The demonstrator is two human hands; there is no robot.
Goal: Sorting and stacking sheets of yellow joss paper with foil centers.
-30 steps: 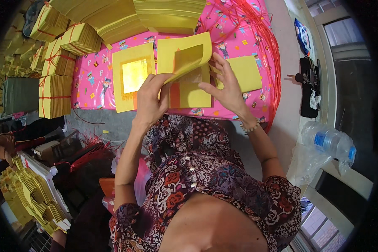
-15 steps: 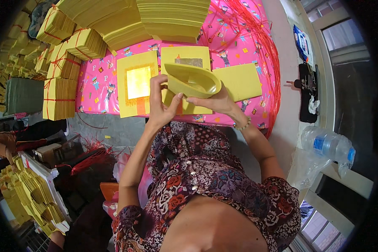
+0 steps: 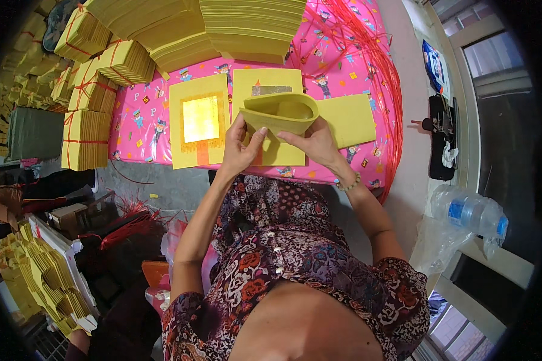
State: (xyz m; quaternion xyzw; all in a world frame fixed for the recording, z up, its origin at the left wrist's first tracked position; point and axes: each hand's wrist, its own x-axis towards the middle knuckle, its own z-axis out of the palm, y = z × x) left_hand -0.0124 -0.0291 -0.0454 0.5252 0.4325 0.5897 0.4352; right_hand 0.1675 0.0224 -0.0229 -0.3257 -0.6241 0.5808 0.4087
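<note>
Between my hands is a thin stack of yellow paper (image 3: 277, 124), bent over into a rounded loop with its closed curve at the right. My left hand (image 3: 243, 147) pinches the left end, thumb on the near face and fingers behind. The right hand (image 3: 319, 147) grips the curved end, its thumb pressed to the near face. Beneath the loop lies a yellow sheet (image 3: 283, 157) with a silvery patch, partly hidden. To its left is another yellow sheet (image 3: 176, 120) bearing a shiny gold square and an orange strip. A plain yellow paper piece (image 3: 349, 117) rests at the right.
Tall yellow paper stacks (image 3: 250, 30) stand at the table's back; red-tied bundles (image 3: 85, 141) line its left. Red strings (image 3: 391, 108) trail along the right of the pink tablecloth (image 3: 135, 141). At lower left, another person's hand (image 3: 78, 343) supports a paper-laden board (image 3: 63, 253).
The bent stack has turned to a more level position, and its loop looks narrower. My left fingers have shifted right and lower behind it; my right thumb has slid slightly right.
</note>
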